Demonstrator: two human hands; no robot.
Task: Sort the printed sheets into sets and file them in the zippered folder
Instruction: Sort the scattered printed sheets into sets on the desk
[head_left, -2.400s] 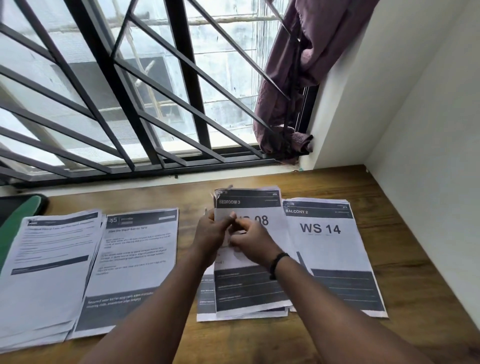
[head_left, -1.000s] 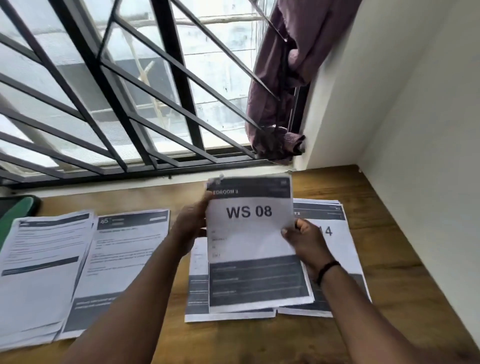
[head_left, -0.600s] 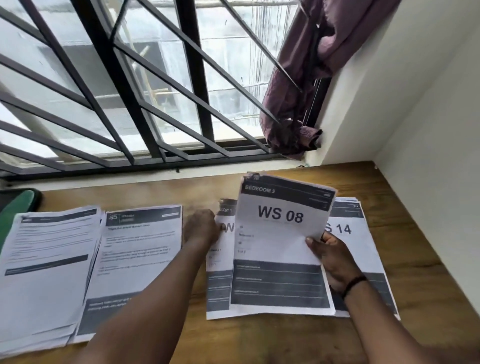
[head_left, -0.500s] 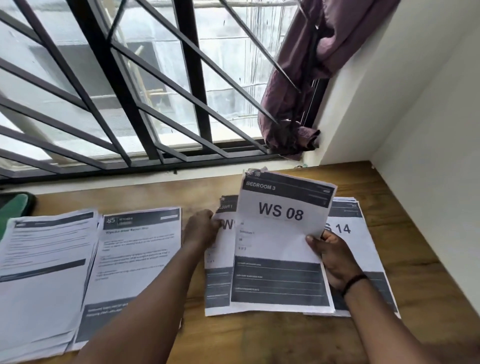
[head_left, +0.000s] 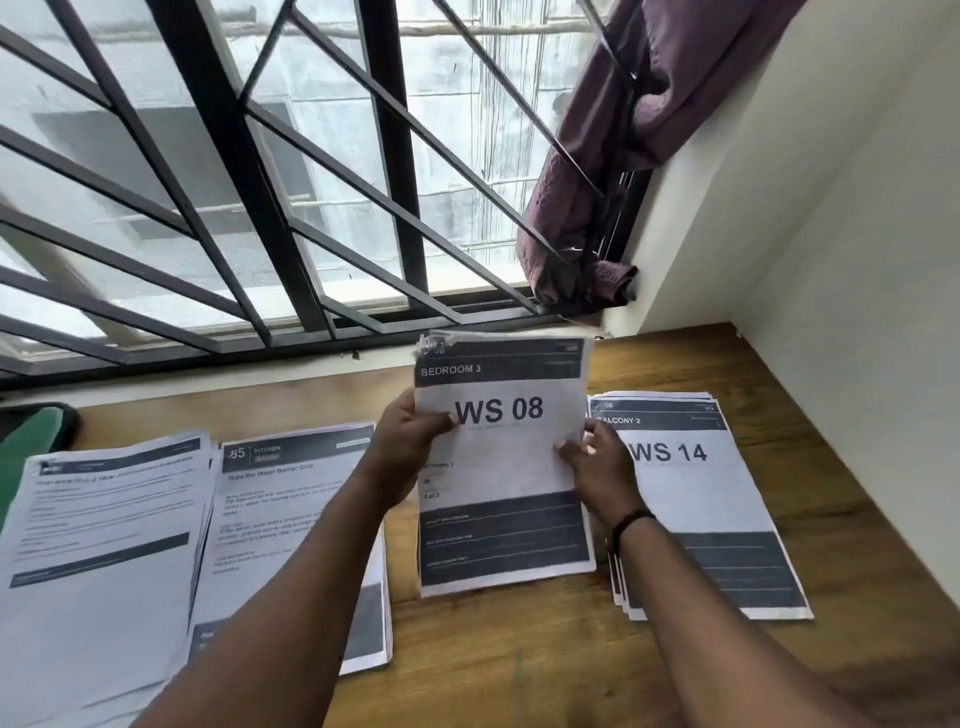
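Observation:
I hold a stapled set headed "BEDROOM 3 / WS 08" (head_left: 504, 499) raised off the wooden table (head_left: 519, 660), its lower edge near the tabletop. My left hand (head_left: 410, 447) pinches its left edge and my right hand (head_left: 597, 467) grips its right edge. To the right lies the "BALCONY 2 / WS 14" stack (head_left: 696, 509). On the left lie the "KITCHEN" stack (head_left: 280, 519) and another stack of text sheets (head_left: 98, 561). A green and black object (head_left: 31, 436) at the far left edge may be the zippered folder.
A barred window (head_left: 260, 182) runs along the table's far edge. A purple cloth (head_left: 613, 171) hangs at its right end. White walls (head_left: 857, 260) close off the right side, where the table's corner lies.
My left hand left the sheets lying on the table and took the left edge of the WS 08 set. The set now hangs straight between both hands; the sheet under it is no longer seen.

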